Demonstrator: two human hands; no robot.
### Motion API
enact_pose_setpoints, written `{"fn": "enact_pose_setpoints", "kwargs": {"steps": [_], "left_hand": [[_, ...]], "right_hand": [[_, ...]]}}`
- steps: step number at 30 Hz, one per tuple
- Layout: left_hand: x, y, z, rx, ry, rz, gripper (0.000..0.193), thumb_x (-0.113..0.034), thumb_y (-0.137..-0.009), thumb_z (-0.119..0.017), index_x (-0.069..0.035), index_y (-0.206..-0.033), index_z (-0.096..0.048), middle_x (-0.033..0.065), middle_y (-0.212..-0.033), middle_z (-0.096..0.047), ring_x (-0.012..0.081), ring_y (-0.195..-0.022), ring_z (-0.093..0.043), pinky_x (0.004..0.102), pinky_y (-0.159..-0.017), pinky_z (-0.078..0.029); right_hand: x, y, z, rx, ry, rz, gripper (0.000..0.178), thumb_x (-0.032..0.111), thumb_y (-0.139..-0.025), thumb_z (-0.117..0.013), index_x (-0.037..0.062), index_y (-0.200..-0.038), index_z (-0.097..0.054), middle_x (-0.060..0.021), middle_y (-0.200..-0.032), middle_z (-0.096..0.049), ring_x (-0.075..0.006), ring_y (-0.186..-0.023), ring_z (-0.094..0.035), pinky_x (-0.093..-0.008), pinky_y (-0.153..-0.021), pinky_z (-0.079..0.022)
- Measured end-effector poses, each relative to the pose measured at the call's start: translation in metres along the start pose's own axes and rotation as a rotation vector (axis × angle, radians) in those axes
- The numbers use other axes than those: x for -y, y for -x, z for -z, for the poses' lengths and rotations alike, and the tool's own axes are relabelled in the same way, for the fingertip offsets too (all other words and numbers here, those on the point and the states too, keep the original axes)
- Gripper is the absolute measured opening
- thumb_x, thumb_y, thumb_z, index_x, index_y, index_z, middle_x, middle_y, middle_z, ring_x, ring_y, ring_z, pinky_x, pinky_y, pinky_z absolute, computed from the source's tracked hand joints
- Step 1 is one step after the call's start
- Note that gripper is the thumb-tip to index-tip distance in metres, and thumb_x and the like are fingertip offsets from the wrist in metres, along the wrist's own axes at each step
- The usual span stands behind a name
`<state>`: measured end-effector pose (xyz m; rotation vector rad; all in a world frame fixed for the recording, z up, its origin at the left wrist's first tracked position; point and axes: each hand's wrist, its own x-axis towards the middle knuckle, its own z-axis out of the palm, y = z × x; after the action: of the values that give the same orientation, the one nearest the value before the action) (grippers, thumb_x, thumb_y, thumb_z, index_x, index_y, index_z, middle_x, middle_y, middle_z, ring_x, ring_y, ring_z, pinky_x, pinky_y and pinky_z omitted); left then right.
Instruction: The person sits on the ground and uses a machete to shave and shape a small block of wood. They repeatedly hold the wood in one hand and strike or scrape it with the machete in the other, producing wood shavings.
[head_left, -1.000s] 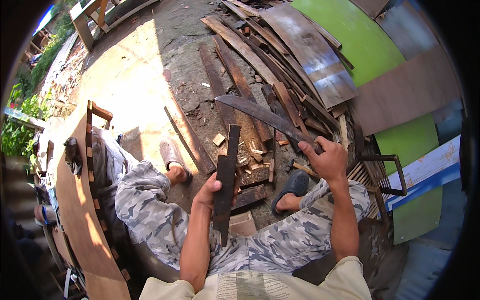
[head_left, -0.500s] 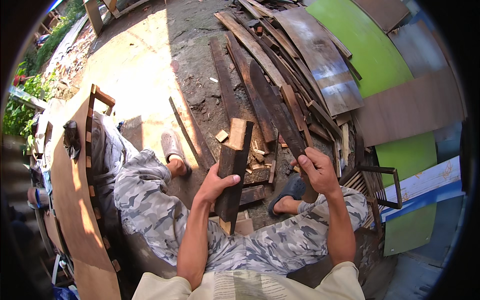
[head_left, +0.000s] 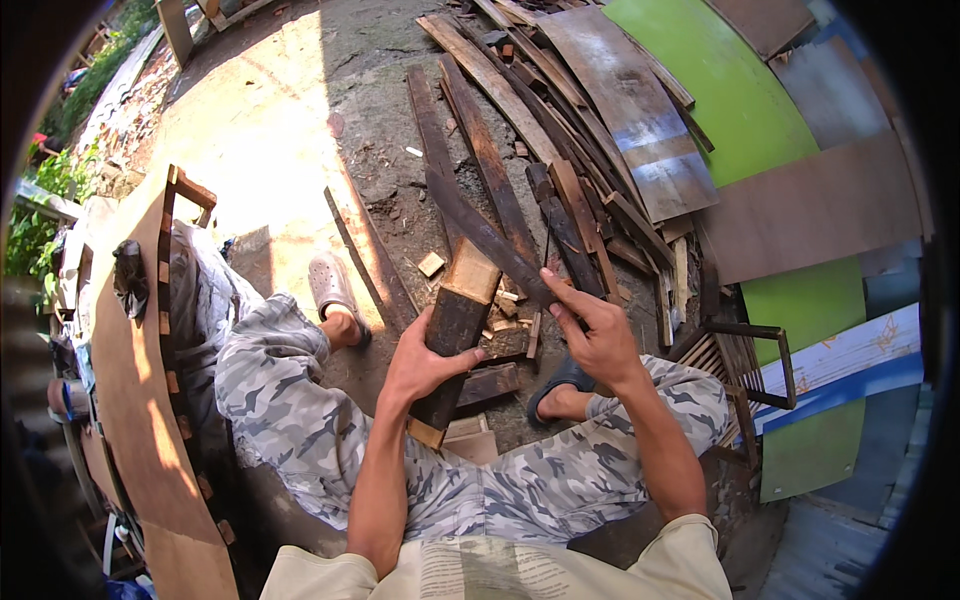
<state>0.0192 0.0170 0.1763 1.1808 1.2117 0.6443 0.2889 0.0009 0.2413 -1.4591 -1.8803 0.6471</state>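
Since half a second ago, the long knife (head_left: 472,222) has swung to the left, and the dark wooden block (head_left: 448,325) has tipped so that its far end leans more to the right. Left hand (head_left: 425,362) grips the block around its middle, thumb on the right side; the block is held in front of the lap, its pale bare wood showing at the far end. Right hand (head_left: 605,335) is closed about the knife's handle, which the fingers hide, with the index finger reaching along the blade. That blade points far and left, just beside the block's far end; whether they touch, I cannot tell.

Beyond the block, a small pale offcut (head_left: 431,264) and several wood chips (head_left: 505,305) lie on the ground. A brown clog (head_left: 327,282) is on the left foot and a dark clog (head_left: 560,385) on the right. Farther off to the right lies a heap of planks (head_left: 500,85), with a green sheet (head_left: 735,90) beyond it; a slatted wooden frame (head_left: 738,362) stands nearer on the right
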Motion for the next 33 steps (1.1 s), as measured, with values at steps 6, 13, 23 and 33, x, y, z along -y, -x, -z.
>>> {"fn": "enact_pose_setpoints", "kwargs": {"steps": [6, 13, 23, 33], "left_hand": [[0.008, 0.003, 0.003, -0.02, -0.054, -0.011, 0.093, -0.036, -0.067, -0.093, 0.011, -0.137, -0.054, 0.0186, -0.122, -0.07, 0.0246, -0.111, -0.068, 0.0345, -0.101, -0.05], [-0.009, 0.006, -0.001, -0.034, -0.038, -0.027, 0.086, -0.031, -0.068, -0.093, 0.009, -0.135, -0.057, 0.0157, -0.118, -0.072, 0.0219, -0.107, -0.069, 0.0342, -0.099, -0.052], [0.0, 0.006, -0.001, -0.081, -0.077, -0.059, 0.082, -0.033, -0.067, -0.092, 0.007, -0.131, -0.06, 0.015, -0.114, -0.074, 0.0217, -0.102, -0.07, 0.0338, -0.093, -0.054], [-0.002, 0.004, -0.002, -0.071, -0.048, -0.012, 0.08, -0.031, -0.067, -0.092, 0.008, -0.129, -0.06, 0.015, -0.111, -0.075, 0.0214, -0.1, -0.072, 0.0338, -0.092, -0.054]], "right_hand": [[0.01, -0.007, 0.011, 0.144, -0.034, -0.196, 0.048, 0.001, -0.096, -0.066, 0.0117, -0.143, -0.063, -0.0212, -0.116, -0.074, -0.0301, -0.1, -0.076, -0.0339, -0.084, -0.056], [-0.002, 0.0, 0.003, -0.033, -0.049, 0.001, 0.049, 0.004, -0.096, -0.066, 0.0162, -0.143, -0.063, -0.0231, -0.101, -0.074, -0.0358, -0.084, -0.073, -0.0381, -0.076, -0.056], [0.008, 0.004, -0.002, 0.145, -0.074, -0.178, 0.045, 0.0, -0.097, -0.065, 0.0107, -0.141, -0.065, -0.0191, -0.117, -0.075, -0.0207, -0.093, -0.076, -0.0301, -0.082, -0.056], [-0.001, 0.0, -0.008, -0.008, -0.023, -0.044, 0.048, 0.002, -0.096, -0.068, 0.0143, -0.142, -0.065, -0.022, -0.1, -0.074, -0.0303, -0.082, -0.073, -0.0361, -0.076, -0.055]]}}
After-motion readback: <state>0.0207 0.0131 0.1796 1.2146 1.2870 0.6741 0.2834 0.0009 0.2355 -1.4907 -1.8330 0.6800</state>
